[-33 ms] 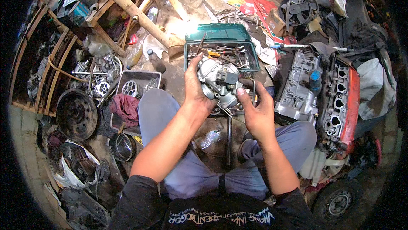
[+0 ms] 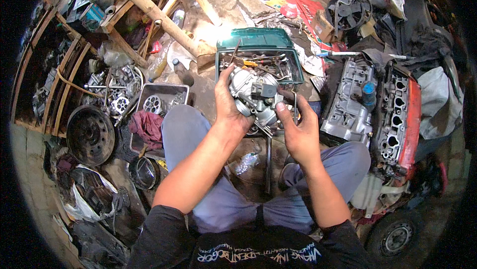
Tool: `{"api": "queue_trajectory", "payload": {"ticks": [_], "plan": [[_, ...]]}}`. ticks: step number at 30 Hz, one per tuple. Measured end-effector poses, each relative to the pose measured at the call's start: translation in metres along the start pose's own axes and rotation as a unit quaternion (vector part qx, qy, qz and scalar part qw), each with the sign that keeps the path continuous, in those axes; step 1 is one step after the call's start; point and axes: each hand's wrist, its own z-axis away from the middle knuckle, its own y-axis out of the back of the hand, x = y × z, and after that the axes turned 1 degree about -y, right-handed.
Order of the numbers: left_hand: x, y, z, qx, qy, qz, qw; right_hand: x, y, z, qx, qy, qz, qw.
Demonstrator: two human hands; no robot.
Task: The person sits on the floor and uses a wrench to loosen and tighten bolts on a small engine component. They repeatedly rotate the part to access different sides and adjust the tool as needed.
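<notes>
Above the gap between my knees is a grey metal carburetor (image 2: 242,81) with a black block (image 2: 264,90) on its upper face. My left hand (image 2: 227,104) is wrapped round its left side and underside, bearing its weight. At the right edge, my right hand (image 2: 303,132) is closed, thumb pressed near the carburetor and fingers curled behind. Between that thumb and fingers stands a thin L-shaped rod that looks like a hex key (image 2: 296,108); its short end is partly hidden. Just beyond lies an open green toolbox (image 2: 301,67) full of hand tools.
On the right lie a cylinder head cover (image 2: 350,92) and a cylinder head (image 2: 391,127). To the left are a grey tray (image 2: 186,91) with parts, a maroon rag (image 2: 146,129) and a black steel wheel (image 2: 90,135). Wooden poles (image 2: 149,8) cross the far left.
My right hand and the L-shaped rod have shifted very slightly left. The carburetor has hardly moved in my left hand.
</notes>
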Motion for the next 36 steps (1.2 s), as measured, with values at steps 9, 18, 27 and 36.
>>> {"api": "queue_trajectory", "payload": {"ticks": [9, 18, 27, 36], "plan": [[-0.028, -0.002, -0.002, 0.034, -0.009, 0.011, 0.999, 0.006, -0.005, -0.011, -0.005, -0.018, -0.168, 0.986], [-0.019, -0.013, 0.000, -0.135, 0.136, -0.176, 0.966, -0.001, 0.071, -0.039, -0.040, 0.118, -0.069, 0.990], [-0.026, -0.003, 0.014, -0.175, 0.216, -0.455, 0.846, -0.002, 0.089, -0.022, -0.262, 0.163, 0.058, 0.950], [-0.036, 0.002, 0.006, -0.233, 0.214, -0.232, 0.920, 0.001, 0.089, -0.028, 0.038, 0.166, 0.009, 0.985]]}}
